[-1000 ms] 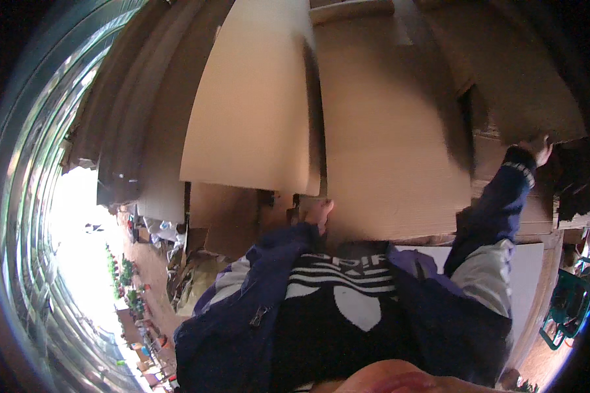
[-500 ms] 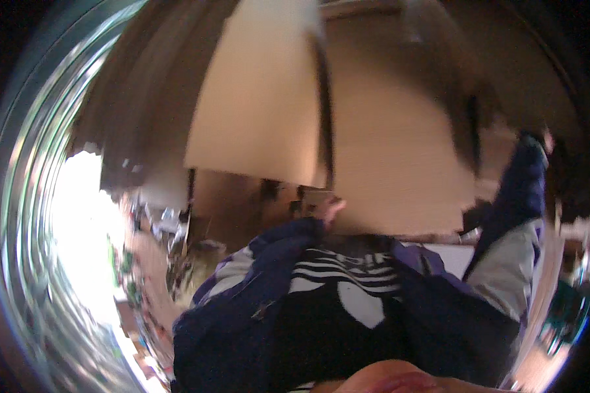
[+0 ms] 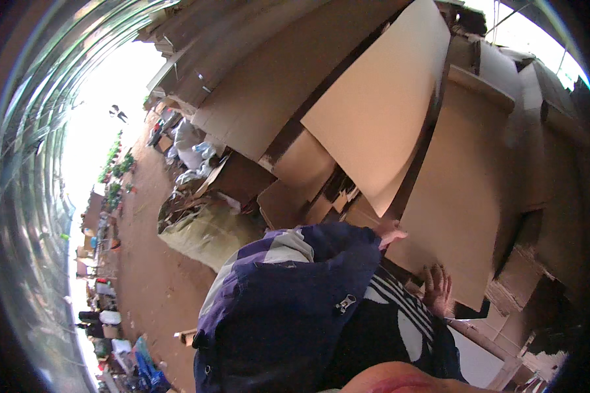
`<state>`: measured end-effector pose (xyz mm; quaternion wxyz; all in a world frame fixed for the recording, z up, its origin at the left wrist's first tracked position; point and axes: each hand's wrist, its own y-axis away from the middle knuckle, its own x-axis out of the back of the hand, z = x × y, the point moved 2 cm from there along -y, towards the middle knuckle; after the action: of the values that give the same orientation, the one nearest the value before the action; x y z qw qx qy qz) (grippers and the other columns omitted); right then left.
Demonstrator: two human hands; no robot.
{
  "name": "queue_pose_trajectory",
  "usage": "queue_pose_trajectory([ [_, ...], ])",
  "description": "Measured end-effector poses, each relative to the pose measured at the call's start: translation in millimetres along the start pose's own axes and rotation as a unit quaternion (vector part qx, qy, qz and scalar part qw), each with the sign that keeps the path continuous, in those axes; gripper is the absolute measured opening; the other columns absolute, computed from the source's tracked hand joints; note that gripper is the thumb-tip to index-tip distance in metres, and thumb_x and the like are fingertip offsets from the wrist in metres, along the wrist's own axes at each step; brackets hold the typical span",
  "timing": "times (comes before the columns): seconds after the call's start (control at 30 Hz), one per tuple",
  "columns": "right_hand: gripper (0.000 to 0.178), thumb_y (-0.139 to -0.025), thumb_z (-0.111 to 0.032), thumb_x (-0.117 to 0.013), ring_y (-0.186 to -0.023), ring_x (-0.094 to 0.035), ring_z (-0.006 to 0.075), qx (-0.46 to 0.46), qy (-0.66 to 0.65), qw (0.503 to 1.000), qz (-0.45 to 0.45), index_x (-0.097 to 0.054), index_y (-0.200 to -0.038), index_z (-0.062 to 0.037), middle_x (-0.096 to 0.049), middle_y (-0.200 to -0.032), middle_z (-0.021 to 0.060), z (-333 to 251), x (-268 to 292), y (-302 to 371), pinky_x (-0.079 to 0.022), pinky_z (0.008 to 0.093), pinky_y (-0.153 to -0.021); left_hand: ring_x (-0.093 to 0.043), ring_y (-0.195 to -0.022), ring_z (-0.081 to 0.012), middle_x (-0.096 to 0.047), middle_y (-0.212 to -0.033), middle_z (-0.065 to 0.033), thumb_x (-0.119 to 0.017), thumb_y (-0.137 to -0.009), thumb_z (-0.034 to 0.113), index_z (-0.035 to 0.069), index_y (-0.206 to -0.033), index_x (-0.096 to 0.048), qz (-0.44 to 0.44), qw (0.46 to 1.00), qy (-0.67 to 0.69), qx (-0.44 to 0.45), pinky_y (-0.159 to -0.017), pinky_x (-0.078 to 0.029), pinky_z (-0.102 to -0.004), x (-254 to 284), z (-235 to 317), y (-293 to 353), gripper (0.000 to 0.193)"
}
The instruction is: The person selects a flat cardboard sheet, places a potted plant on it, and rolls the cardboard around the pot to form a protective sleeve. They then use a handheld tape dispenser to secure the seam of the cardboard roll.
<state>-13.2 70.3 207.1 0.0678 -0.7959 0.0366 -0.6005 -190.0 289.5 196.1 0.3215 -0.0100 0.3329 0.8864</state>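
A large brown cardboard sheet [image 3: 457, 196] leans in front of me. My left hand [image 3: 390, 234] is closed at its left edge near the bottom corner; the thumb side lies over the board, and the other fingers are partly hidden. Lower down, my right hand [image 3: 437, 290] rests at the sheet's bottom edge, its fingers spread against the surface. Left of this sheet hangs a paler, slightly curved cardboard panel [image 3: 380, 108], its lower tip just above my left hand. Neither hand visibly touches that panel.
More cardboard [image 3: 278, 59] stands stacked at the upper left, with torn cardboard pieces [image 3: 521, 281] at the right. A pale bulging sack [image 3: 213, 232] sits on the brown floor [image 3: 151, 262] to my left. Plastic bags [image 3: 190, 147] and bundles lie farther off.
The view has swung and tilted, bringing the floor and sack at the left into clearer sight. My right hand, formerly stretched out to the far right, is now low on the sheet, near my left hand.
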Motion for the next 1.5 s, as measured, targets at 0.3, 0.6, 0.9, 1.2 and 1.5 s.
queue_pose_trajectory([
  [0.3,0.044,-0.088,0.000,-0.056,-0.119,-0.059,0.0295,-0.236,-0.171,0.931,0.219,-0.057,-0.131,-0.0048,-0.063,-0.126,0.0142,5,35,-41,-0.049,0.0403,-0.099,-0.067,-0.078,-0.0154,-0.067,-0.109,-0.0097,-0.051,-0.102,0.036,0.008,-0.127,-0.051,-0.224,0.961,0.003,-0.161,-0.069,-0.056,-0.0294,28,43,27,0.037],
  [0.6,0.038,-0.097,-0.019,-0.061,-0.102,-0.060,0.0199,-0.260,-0.373,0.716,0.530,-0.057,-0.127,0.0048,-0.063,-0.120,0.0098,20,115,-24,-0.048,0.0356,-0.092,-0.066,-0.087,-0.0180,-0.058,-0.104,-0.0065,-0.061,-0.097,0.025,0.008,-0.123,-0.050,0.002,0.988,0.041,-0.146,-0.061,-0.050,-0.0272,160,18,12,0.033],
  [0.9,0.034,-0.096,-0.021,-0.064,-0.103,-0.060,0.0222,-0.335,-0.366,0.606,0.621,-0.061,-0.122,0.0013,-0.063,-0.117,0.0091,-18,134,-11,-0.049,0.0390,-0.090,-0.055,-0.118,-0.0265,-0.050,-0.135,-0.0175,-0.067,-0.091,0.013,0.000,-0.141,-0.035,0.055,0.932,-0.040,-0.357,-0.100,-0.046,-0.0400,159,91,13,0.061],
  [1.2,0.037,-0.098,-0.025,-0.060,-0.107,-0.059,0.0233,-0.308,-0.413,0.621,0.591,-0.061,-0.123,0.0018,-0.062,-0.122,0.0110,-8,81,27,-0.049,0.0421,-0.092,-0.057,-0.115,-0.0397,-0.060,-0.125,-0.0202,-0.065,-0.090,0.020,0.003,-0.132,-0.051,0.253,0.782,-0.237,-0.517,-0.097,-0.046,-0.0441,86,147,12,0.047],
  [1.5,0.038,-0.097,-0.026,-0.062,-0.104,-0.059,0.0215,-0.435,-0.306,0.674,0.513,-0.061,-0.122,0.0037,-0.062,-0.122,0.0111,-5,83,34,-0.050,0.0370,-0.092,-0.041,-0.133,-0.0418,-0.037,-0.148,-0.0233,-0.056,-0.094,0.008,0.006,-0.148,-0.032,0.155,0.768,-0.227,-0.578,-0.110,-0.037,-0.0409,32,158,24,0.059],
])
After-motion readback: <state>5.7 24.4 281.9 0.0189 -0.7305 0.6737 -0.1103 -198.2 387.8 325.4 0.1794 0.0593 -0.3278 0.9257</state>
